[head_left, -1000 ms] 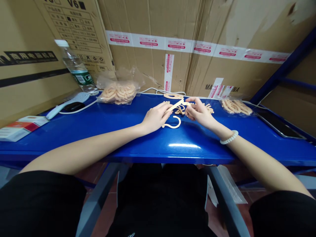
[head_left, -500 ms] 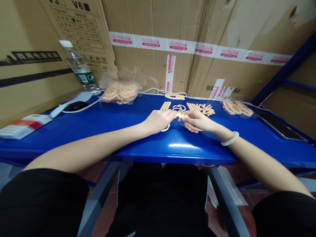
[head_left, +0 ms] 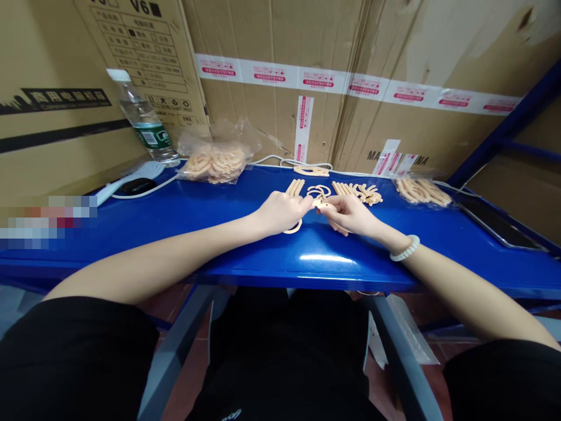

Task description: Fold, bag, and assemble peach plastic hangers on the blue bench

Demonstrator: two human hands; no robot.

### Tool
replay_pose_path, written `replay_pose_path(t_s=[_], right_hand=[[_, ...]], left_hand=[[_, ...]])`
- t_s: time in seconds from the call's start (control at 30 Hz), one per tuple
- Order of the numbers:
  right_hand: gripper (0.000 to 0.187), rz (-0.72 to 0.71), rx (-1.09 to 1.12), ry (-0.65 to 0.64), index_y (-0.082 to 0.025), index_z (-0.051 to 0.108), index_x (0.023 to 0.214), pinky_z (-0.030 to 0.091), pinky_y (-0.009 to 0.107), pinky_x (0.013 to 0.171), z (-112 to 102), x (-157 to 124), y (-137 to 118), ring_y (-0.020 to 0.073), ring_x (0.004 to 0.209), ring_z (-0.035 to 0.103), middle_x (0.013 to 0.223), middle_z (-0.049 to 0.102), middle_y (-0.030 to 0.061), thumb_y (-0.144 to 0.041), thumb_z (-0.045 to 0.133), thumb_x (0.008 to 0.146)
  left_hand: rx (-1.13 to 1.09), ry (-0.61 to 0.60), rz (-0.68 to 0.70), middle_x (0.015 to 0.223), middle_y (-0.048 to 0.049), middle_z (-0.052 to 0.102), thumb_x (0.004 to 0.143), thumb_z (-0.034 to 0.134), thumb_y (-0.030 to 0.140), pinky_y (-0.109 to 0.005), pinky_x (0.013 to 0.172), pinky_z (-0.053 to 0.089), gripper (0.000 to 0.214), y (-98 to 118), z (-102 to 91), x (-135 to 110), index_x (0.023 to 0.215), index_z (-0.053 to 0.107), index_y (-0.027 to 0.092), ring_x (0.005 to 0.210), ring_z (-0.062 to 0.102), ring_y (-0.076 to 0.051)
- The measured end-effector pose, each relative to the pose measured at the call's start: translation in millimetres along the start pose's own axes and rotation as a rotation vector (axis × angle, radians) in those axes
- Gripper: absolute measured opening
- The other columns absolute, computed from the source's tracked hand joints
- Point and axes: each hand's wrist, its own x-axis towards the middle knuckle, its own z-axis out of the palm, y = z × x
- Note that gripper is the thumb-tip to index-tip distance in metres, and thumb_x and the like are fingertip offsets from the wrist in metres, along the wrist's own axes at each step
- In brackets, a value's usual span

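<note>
A small pale wooden piece [head_left: 323,205] with dark dots is pinched between my two hands above the blue table. My left hand [head_left: 280,211] grips its left end, fingers closed. My right hand [head_left: 348,214] has thumb and fingers closed on its right end. Below my left hand a curved wooden piece [head_left: 293,228] shows in part. Just beyond the hands lie straight wooden sticks [head_left: 295,187], thin curved wooden pieces [head_left: 318,191] and a row of wooden pieces [head_left: 357,192]. The fingers hide part of the held piece.
Bagged wooden pieces [head_left: 214,162] stand at the back left, and another bag [head_left: 423,191] at the right. A water bottle [head_left: 144,126], a light-blue brush-like object [head_left: 131,180] and a dark flat device [head_left: 499,224] lie around. Cardboard [head_left: 272,117] walls the back; a white cable runs along it.
My right hand has turned slightly around the piece, and the long curved part seen under its fingers is now hidden. My left hand stays nearly in place.
</note>
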Motion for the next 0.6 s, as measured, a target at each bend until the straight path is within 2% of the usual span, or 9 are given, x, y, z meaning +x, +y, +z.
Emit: replay_pose_path(t_s=[0.17, 0.33, 0.4, 0.5, 0.6], right_hand=[[0.032, -0.051, -0.139, 0.085, -0.020, 0.057, 0.084, 0.035, 0.025, 0.040, 1.6, -2.2, -1.8, 0.0108, 0.036, 0.047, 0.054, 0.058, -0.0035, -0.047, 0.052, 0.101], [0.029, -0.283, -0.483, 0.202, -0.022, 0.053, 0.077, 0.032, 0.028, 0.053, 7.0, -5.5, -6.6, 0.0127, 0.048, 0.041, 0.056, 0.048, -0.0026, -0.038, 0.051, 0.100], [0.031, -0.324, -0.500, 0.228, -0.022, 0.051, 0.075, 0.033, 0.028, 0.056, 7.9, -5.1, -8.4, 0.0130, 0.050, 0.040, 0.056, 0.046, -0.0033, -0.038, 0.051, 0.101], [0.038, -0.250, -0.392, 0.323, -0.023, 0.049, 0.073, 0.037, 0.029, 0.059, -3.3, -2.4, -9.7, 0.0147, 0.054, 0.046, 0.058, 0.051, -0.0018, -0.045, 0.049, 0.104], [0.038, -0.153, -0.316, 0.465, -0.021, 0.061, 0.082, 0.045, 0.031, 0.065, -35.6, -0.4, -5.6, 0.0192, 0.066, 0.058, 0.069, 0.063, 0.0028, -0.050, 0.050, 0.103]], left_hand=[[-0.048, 0.004, -0.020, 0.074, -0.0120, 0.070, 0.102, 0.050, 0.035, -0.032, 0.071, 0.047, 0.027, 1.7, -4.2, 1.7, 0.091, 0.067, 0.017, 0.072, 0.068, -0.025], [0.064, -0.077, -0.116, 0.081, -0.0153, 0.073, 0.103, 0.046, 0.028, -0.036, 0.074, 0.050, 0.026, 4.2, -2.6, 2.6, 0.102, 0.069, 0.016, 0.077, 0.073, -0.032], [0.045, -0.073, -0.134, 0.083, -0.0143, 0.074, 0.103, 0.046, 0.027, -0.036, 0.075, 0.050, 0.026, 4.4, -1.9, 2.2, 0.104, 0.070, 0.016, 0.078, 0.074, -0.031], [-0.135, 0.019, -0.158, 0.086, -0.0104, 0.075, 0.103, 0.048, 0.028, -0.034, 0.078, 0.050, 0.026, 3.7, -3.9, 2.3, 0.096, 0.071, 0.018, 0.081, 0.073, -0.028], [-0.446, 0.070, -0.255, 0.079, -0.0043, 0.072, 0.104, 0.048, 0.028, -0.028, 0.070, 0.049, 0.027, 2.7, -7.9, 4.7, 0.089, 0.069, 0.019, 0.069, 0.069, -0.020]])
